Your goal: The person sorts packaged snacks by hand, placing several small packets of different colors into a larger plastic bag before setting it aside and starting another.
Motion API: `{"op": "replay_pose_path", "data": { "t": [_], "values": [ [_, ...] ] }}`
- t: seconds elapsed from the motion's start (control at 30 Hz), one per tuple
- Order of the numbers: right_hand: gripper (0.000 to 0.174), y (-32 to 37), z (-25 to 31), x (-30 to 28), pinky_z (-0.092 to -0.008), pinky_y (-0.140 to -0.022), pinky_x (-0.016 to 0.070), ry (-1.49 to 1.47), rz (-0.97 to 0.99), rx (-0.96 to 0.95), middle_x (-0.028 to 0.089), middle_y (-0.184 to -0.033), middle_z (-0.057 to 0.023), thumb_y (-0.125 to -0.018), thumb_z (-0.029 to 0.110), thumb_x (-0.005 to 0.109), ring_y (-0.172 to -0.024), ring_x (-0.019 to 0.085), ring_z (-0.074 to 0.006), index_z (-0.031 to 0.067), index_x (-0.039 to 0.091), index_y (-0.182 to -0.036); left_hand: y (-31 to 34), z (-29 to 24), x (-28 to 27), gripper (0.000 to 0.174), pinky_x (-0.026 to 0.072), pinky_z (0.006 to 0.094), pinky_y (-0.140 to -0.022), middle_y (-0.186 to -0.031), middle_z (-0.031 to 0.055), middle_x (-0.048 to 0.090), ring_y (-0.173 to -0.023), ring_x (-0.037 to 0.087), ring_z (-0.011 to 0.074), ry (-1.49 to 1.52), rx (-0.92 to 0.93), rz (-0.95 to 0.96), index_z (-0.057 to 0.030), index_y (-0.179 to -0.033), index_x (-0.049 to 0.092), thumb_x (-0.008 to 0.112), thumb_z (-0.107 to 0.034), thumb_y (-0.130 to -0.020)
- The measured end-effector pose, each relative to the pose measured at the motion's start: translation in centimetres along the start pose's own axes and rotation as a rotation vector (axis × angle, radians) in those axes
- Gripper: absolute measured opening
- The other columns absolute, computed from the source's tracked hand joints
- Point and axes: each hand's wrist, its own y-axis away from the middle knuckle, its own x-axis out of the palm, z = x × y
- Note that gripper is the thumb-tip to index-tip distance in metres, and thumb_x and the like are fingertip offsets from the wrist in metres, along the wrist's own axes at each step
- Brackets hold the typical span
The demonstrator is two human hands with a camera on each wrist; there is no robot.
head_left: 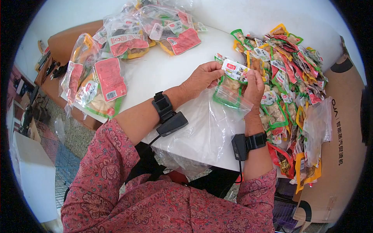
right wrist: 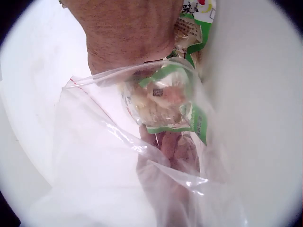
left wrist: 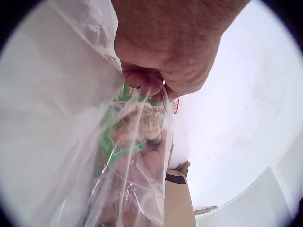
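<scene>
In the head view, a food packet (head_left: 234, 72) with a white label, green border and pale food inside is held up over the white table between both hands. My left hand (head_left: 202, 79) pinches its left side, the thumb by the label. The clear zip bag (head_left: 208, 126) is pulled into creases at the left fingers (left wrist: 150, 89) in the left wrist view. My right hand (head_left: 254, 91) holds the packet's right edge between thumb and fingers. The bag hangs open below the packet, its mouth overlapping the packet's lower part. Some fingers of both hands are hidden behind film and packet.
A large heap of similar packets (head_left: 285, 66) covers the table's right side. Several filled clear bags (head_left: 110, 79) lie at the left and back. An empty-looking clear bag (head_left: 316, 124) rests on the heap's near end. Beside it stands a cardboard box (head_left: 342, 128).
</scene>
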Motion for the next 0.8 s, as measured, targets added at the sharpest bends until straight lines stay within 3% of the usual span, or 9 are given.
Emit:
{"op": "replay_pose_path", "data": {
  "t": [0.4, 0.47, 0.57, 0.7, 0.8],
  "values": [
    [0.02, 0.2, 0.6, 0.2, -0.0204, -0.051, 0.0352, -0.044, 0.018, 0.038, 0.046, -0.065, 0.0047, -0.088, 0.019, 0.049, -0.058, 0.04, -0.0036, 0.0033, 0.051, -0.076, -0.1, 0.0, 0.0, 0.008, 0.0334, 0.0159, -0.049, -0.071, -0.0051, 0.048, -0.055, 0.039, 0.0025, -0.031, 0.025, -0.018, -0.0088, -0.086, 0.054, 0.053, -0.017, -0.085],
    [0.018, 0.0, 0.1, 0.0, -0.0206, -0.051, 0.0358, 0.098, 0.093, -0.004, 0.047, -0.066, 0.004, -0.086, 0.018, 0.051, -0.058, 0.041, -0.0037, 0.0023, 0.052, -0.079, 0.0, 0.0, 0.1, 0.009, 0.0342, 0.0166, -0.048, -0.068, -0.0054, 0.047, -0.055, 0.042, 0.002, -0.053, 0.052, -0.017, -0.0088, -0.087, 0.053, 0.051, -0.017, -0.087],
    [0.016, -0.3, -0.8, 0.5, -0.0203, -0.052, 0.0362, 0.016, 0.1, -0.036, 0.048, -0.067, 0.0031, -0.085, 0.017, 0.053, -0.059, 0.042, -0.0039, 0.0011, 0.052, -0.082, -0.3, 0.5, 0.0, 0.01, 0.0371, 0.0178, -0.049, -0.069, -0.0042, 0.048, -0.055, 0.044, 0.003, -0.131, 0.056, -0.129, -0.0077, -0.088, 0.053, 0.051, -0.017, -0.087],
    [0.015, -0.6, -1.4, -0.1, -0.0201, -0.054, 0.0368, 0.074, 0.095, -0.006, 0.05, -0.068, 0.0024, -0.085, 0.015, 0.054, -0.061, 0.043, -0.0042, 0.0002, 0.052, -0.084, -0.2, 0.4, 0.0, 0.011, 0.0385, 0.0185, -0.049, -0.07, -0.0034, 0.049, -0.056, 0.046, 0.0036, -0.164, 0.045, -0.117, -0.0069, -0.09, 0.052, 0.051, -0.017, -0.087],
    [0.015, -0.7, -1.6, 0.0, -0.0195, -0.049, 0.035, 0.047, 0.115, -0.1, 0.048, -0.066, 0.0031, -0.085, 0.016, 0.052, -0.057, 0.042, -0.0033, 0.0015, 0.052, -0.083, -0.2, 0.2, 0.1, 0.011, 0.0379, 0.0182, -0.049, -0.07, -0.0039, 0.049, -0.056, 0.045, 0.0031, -0.2, 0.007, -0.094, -0.0073, -0.09, 0.053, 0.051, -0.018, -0.087]
  ]
}}
